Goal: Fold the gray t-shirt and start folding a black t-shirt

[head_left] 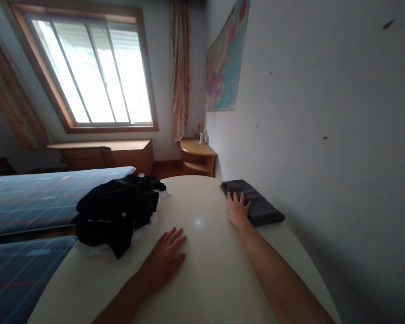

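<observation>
My right hand (239, 209) rests with fingers spread on the left edge of a folded dark grey cloth (261, 207), which lies flat at the right side of the white table (202, 279). To the left, my left hand (167, 254) is over the tabletop, palm down, fingers stretched out and holding nothing. Beyond it sits a rumpled heap of black clothing (118, 207) with a small yellow mark. Some thin white material (145, 230) shows from under that heap.
Blue plaid mattresses (37, 198) border the table on the left. A white wall (317, 112) with a map (226, 63) runs along the right. Behind stand a small wooden corner shelf (197, 147) and a wooden desk (128, 146) beneath the window (94, 72).
</observation>
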`<action>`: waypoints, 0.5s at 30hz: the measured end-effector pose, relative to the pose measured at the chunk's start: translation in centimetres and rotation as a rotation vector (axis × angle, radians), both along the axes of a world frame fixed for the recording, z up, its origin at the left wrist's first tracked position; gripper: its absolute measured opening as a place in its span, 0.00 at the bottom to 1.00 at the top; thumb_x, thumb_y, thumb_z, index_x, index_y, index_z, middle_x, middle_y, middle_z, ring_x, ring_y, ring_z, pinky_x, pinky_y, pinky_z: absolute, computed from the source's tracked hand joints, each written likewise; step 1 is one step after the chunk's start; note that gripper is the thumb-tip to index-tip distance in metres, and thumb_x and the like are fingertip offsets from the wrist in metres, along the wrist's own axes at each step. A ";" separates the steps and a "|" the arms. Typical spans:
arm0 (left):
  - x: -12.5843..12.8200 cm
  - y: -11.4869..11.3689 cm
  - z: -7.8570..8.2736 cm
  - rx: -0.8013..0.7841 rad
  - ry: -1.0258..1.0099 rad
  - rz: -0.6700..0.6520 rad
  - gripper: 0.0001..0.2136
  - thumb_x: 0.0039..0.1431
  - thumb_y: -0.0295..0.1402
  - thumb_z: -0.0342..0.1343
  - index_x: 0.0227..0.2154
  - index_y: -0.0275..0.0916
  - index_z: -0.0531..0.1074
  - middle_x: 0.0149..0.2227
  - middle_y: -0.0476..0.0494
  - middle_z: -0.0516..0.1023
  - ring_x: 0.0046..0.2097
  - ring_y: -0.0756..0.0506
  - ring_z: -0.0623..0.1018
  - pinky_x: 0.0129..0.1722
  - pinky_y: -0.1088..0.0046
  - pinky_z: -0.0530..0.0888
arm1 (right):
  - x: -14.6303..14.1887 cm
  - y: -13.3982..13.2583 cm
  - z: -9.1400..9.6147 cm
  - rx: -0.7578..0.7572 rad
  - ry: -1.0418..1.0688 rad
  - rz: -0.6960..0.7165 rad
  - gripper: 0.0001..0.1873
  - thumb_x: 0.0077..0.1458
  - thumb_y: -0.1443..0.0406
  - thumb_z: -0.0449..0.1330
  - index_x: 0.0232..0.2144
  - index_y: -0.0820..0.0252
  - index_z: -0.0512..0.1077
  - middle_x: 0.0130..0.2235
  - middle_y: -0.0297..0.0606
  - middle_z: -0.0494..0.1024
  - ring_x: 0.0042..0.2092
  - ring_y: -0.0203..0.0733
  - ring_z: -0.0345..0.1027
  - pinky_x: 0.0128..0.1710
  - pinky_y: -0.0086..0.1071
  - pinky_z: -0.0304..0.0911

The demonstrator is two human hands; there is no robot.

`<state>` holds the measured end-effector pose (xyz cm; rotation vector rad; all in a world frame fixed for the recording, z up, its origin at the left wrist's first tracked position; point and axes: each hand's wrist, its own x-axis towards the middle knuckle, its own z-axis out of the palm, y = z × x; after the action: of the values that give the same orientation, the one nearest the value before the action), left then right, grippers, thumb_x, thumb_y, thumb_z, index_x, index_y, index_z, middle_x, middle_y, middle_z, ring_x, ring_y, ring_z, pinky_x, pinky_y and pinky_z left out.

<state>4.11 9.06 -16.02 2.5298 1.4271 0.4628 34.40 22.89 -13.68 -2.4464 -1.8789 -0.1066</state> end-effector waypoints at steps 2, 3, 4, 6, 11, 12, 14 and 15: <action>0.0 0.0 0.2 -0.008 -0.002 -0.008 0.22 0.67 0.37 0.50 0.63 0.45 0.64 0.69 0.43 0.59 0.70 0.39 0.56 0.68 0.50 0.56 | 0.6 0.2 0.2 -0.009 0.000 0.007 0.32 0.65 0.70 0.38 0.70 0.53 0.50 0.72 0.43 0.49 0.71 0.61 0.36 0.62 0.66 0.42; 0.0 0.0 0.2 -0.009 -0.006 -0.009 0.22 0.67 0.37 0.50 0.63 0.45 0.65 0.69 0.42 0.59 0.70 0.39 0.56 0.68 0.50 0.57 | 0.8 0.3 0.3 -0.010 -0.001 0.012 0.32 0.65 0.70 0.39 0.70 0.52 0.50 0.72 0.43 0.49 0.71 0.60 0.36 0.62 0.65 0.42; -0.1 0.0 0.2 -0.006 -0.012 -0.009 0.22 0.67 0.37 0.50 0.62 0.45 0.65 0.69 0.42 0.59 0.70 0.39 0.56 0.68 0.50 0.57 | 1.1 0.3 0.3 -0.010 -0.002 0.018 0.32 0.65 0.70 0.39 0.70 0.52 0.50 0.72 0.42 0.49 0.71 0.60 0.36 0.62 0.65 0.42; -0.1 0.0 0.1 0.014 -0.033 -0.009 0.21 0.66 0.36 0.51 0.62 0.45 0.66 0.68 0.42 0.60 0.70 0.39 0.57 0.67 0.51 0.58 | 1.2 0.1 0.2 -0.003 -0.006 0.027 0.33 0.65 0.70 0.39 0.70 0.52 0.49 0.72 0.42 0.49 0.71 0.60 0.35 0.62 0.66 0.42; 0.0 -0.1 0.2 0.040 -0.047 -0.009 0.20 0.66 0.35 0.52 0.60 0.45 0.67 0.68 0.42 0.61 0.69 0.39 0.59 0.67 0.50 0.59 | 0.3 -1.5 -0.7 0.145 -0.040 0.068 0.29 0.66 0.67 0.40 0.67 0.59 0.59 0.70 0.47 0.54 0.70 0.58 0.43 0.64 0.59 0.42; 0.1 -0.1 0.2 0.037 -0.043 -0.006 0.21 0.66 0.35 0.52 0.60 0.45 0.67 0.68 0.42 0.61 0.69 0.39 0.59 0.67 0.50 0.59 | 0.0 -2.1 -0.9 0.177 -0.045 0.084 0.28 0.66 0.65 0.41 0.65 0.60 0.63 0.70 0.47 0.54 0.69 0.58 0.45 0.65 0.57 0.42; 0.1 -0.1 0.5 0.038 -0.038 -0.004 0.20 0.66 0.35 0.52 0.60 0.44 0.67 0.67 0.42 0.62 0.69 0.39 0.59 0.67 0.50 0.59 | -0.4 -3.2 -1.3 0.208 -0.046 0.126 0.26 0.66 0.62 0.44 0.61 0.59 0.69 0.70 0.46 0.55 0.69 0.58 0.45 0.65 0.53 0.41; 0.2 -0.1 0.6 0.041 -0.037 -0.005 0.20 0.65 0.35 0.52 0.60 0.44 0.67 0.67 0.41 0.62 0.69 0.39 0.59 0.67 0.51 0.59 | -0.5 -3.8 -1.5 0.206 -0.042 0.154 0.26 0.66 0.61 0.45 0.60 0.59 0.70 0.69 0.45 0.57 0.69 0.59 0.44 0.66 0.53 0.40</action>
<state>4.26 8.93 -15.46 2.5421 1.4125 0.5406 33.86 19.04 -15.16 -2.1757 -1.9562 -0.3285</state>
